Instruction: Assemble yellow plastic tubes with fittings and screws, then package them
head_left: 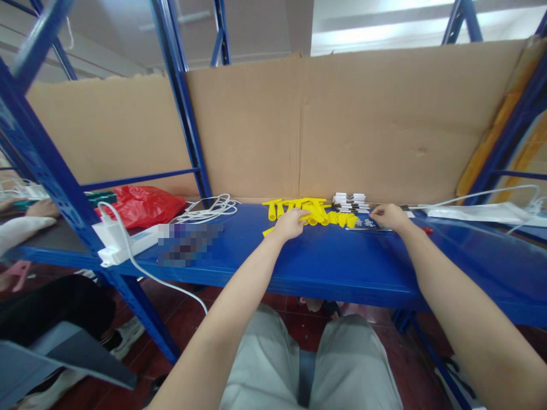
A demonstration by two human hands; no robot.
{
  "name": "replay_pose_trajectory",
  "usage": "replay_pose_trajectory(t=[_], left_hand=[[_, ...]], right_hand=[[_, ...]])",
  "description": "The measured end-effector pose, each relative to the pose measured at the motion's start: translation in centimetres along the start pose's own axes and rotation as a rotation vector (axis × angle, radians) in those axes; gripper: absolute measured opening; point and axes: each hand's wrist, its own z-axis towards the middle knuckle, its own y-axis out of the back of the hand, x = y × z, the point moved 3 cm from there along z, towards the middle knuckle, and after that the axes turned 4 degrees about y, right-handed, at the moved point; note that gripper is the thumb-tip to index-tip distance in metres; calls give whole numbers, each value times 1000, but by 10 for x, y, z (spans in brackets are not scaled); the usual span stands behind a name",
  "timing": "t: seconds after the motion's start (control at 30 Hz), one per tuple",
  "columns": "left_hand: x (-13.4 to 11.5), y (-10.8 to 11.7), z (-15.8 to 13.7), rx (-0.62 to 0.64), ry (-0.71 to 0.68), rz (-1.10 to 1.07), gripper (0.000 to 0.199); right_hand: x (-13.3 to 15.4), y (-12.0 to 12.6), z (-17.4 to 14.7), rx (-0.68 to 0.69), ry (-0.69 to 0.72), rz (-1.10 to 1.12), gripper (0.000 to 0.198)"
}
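My left hand is at the front of a pile of yellow T-shaped plastic pieces, its fingers curled against one of them. One more yellow end shows beside that wrist. My right hand hovers low over the shelf, thumb and fingertips pinched together; anything between them is too small to make out. Just left of it lie small silvery bits and a thin metal rod. Flat yellow pieces lie between the hands, with a stack of white-and-black pieces behind.
The blue shelf has a cardboard wall behind it. At left are a white power strip, coiled white cable and a red plastic bag. A clear plastic bag lies right. Another person's hand shows far left.
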Motion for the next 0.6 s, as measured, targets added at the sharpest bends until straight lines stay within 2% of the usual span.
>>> replay_pose_trajectory(t=[0.1, 0.2, 0.3, 0.37, 0.6], left_hand=[[-3, 0, -1, 21, -6, -8, 39], [-6, 0, -2, 27, -33, -6, 38], [-7, -2, -2, 28, -52, 14, 38], [-7, -2, -1, 28, -59, 21, 38], [-8, -1, -2, 33, -67, 11, 38]], right_hand=[[-10, 8, -5, 3, -168, -52, 23], [-12, 10, -9, 25, -279, -96, 35], [-11, 6, -12, 39, -307, -111, 55], [-12, 3, -12, 33, -313, -121, 61], [-19, -7, -6, 58, -287, -123, 57]])
